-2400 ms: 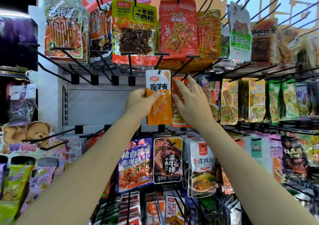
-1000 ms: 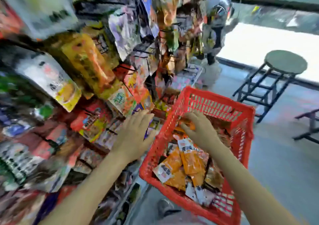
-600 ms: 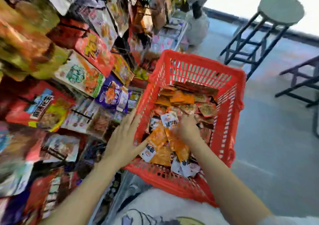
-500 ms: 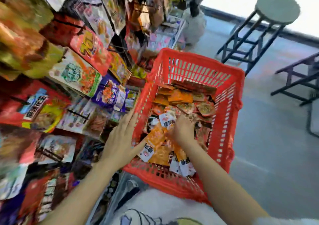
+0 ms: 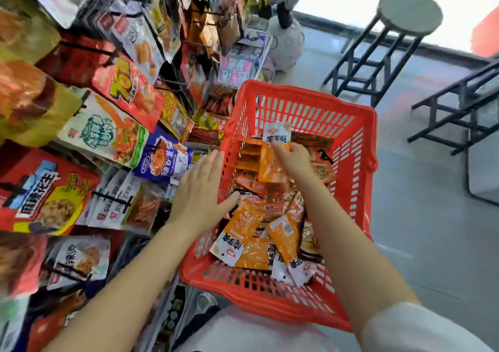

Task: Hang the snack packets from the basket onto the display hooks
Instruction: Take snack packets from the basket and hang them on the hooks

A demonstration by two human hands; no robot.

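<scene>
Your right hand (image 5: 293,160) pinches an orange packet (image 5: 272,160) inside the red basket (image 5: 351,189). Your left hand (image 5: 201,192) lies flat and loose on the basket's left rim.

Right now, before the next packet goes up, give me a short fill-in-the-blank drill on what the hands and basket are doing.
1. The right hand pinches an orange snack packet above the pile inside the ____ basket.
2. The left hand, fingers straight, rests against the basket's ____ wall.
3. The packet's white top end points ____ from the person.
4. On the floor beyond the basket stands a round-topped ____.

Missing words: red; left; away; stool
</scene>
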